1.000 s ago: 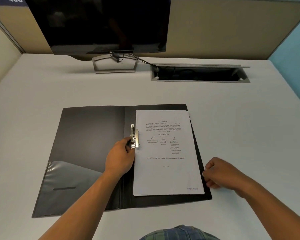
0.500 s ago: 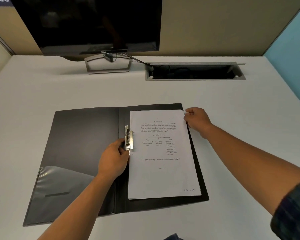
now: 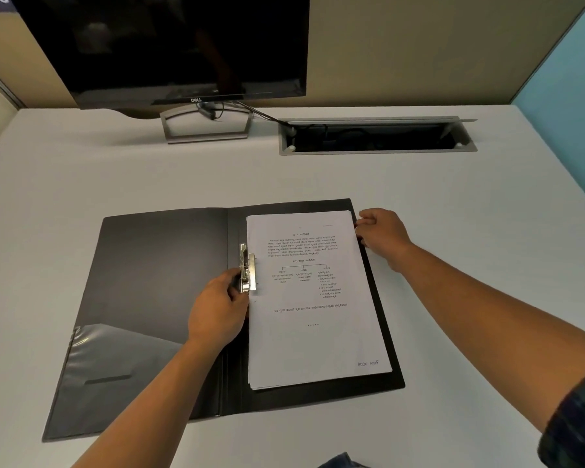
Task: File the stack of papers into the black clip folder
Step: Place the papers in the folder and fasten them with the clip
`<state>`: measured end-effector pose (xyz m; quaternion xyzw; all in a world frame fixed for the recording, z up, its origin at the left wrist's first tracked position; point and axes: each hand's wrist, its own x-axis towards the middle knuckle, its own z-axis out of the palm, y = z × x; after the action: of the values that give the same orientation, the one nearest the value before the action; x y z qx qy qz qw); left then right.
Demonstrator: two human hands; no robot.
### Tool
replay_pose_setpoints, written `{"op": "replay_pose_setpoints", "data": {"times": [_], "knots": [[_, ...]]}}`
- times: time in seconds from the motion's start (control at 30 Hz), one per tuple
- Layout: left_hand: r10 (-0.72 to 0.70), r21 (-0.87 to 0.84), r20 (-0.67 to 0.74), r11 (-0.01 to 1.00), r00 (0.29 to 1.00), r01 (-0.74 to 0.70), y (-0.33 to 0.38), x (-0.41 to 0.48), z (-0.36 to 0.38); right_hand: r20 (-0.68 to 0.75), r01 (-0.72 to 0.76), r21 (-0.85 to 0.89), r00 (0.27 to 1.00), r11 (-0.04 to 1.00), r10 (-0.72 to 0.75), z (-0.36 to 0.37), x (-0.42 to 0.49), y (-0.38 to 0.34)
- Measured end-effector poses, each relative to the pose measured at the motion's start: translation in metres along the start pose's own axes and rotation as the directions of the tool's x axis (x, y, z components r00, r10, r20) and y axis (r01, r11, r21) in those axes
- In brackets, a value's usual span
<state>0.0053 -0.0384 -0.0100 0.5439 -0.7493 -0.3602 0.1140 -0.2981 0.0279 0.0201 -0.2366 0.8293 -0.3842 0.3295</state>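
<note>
The black clip folder (image 3: 156, 285) lies open flat on the desk. A stack of printed white papers (image 3: 314, 336) rests on its right half, the left edge lying against the metal clip (image 3: 247, 273) by the spine. My left hand (image 3: 218, 307) grips the lower end of that clip, which stands raised. My right hand (image 3: 382, 233) is curled at the upper right corner of the stack and folder, its fingers touching the paper's edge. Whether it pinches the sheets is hidden.
A dark monitor (image 3: 169, 45) on a metal stand (image 3: 205, 130) stands at the back. A cable tray opening (image 3: 375, 136) is cut into the desk behind the folder. A blue partition (image 3: 568, 59) bounds the right side.
My right hand has gone from the stack's lower right corner, up to its upper right corner. The left hand stays on the clip. The camera view has shifted slightly.
</note>
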Motion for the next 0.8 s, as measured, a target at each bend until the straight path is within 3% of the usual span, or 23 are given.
{"op": "replay_pose_setpoints", "data": {"times": [0.2, 0.37, 0.5, 0.67, 0.8], "knots": [[0.008, -0.020, 0.005, 1.000, 1.000, -0.008, 0.001, -0.001, -0.001, 0.060, 0.004, 0.019, 0.998, 1.000, -0.005, 0.005, -0.006, -0.003], [0.012, -0.008, 0.000, 1.000, 1.000, -0.012, 0.001, -0.001, 0.000, -0.032, -0.019, -0.011, 0.999, 1.000, 0.018, 0.006, -0.017, 0.009], [0.021, -0.005, 0.000, 1.000, 1.000, -0.021, 0.000, -0.001, 0.000, 0.023, -0.004, -0.015, 1.000, 1.000, 0.004, 0.004, -0.024, 0.012], [0.024, -0.013, -0.002, 1.000, 1.000, -0.024, -0.002, -0.001, 0.001, -0.027, -0.076, -0.020, 0.997, 0.997, 0.075, -0.015, -0.055, 0.026], [0.011, -0.009, -0.024, 1.000, 1.000, -0.011, -0.003, 0.001, 0.003, 0.032, -0.185, -0.105, 0.981, 0.977, 0.189, -0.029, -0.106, 0.053]]}}
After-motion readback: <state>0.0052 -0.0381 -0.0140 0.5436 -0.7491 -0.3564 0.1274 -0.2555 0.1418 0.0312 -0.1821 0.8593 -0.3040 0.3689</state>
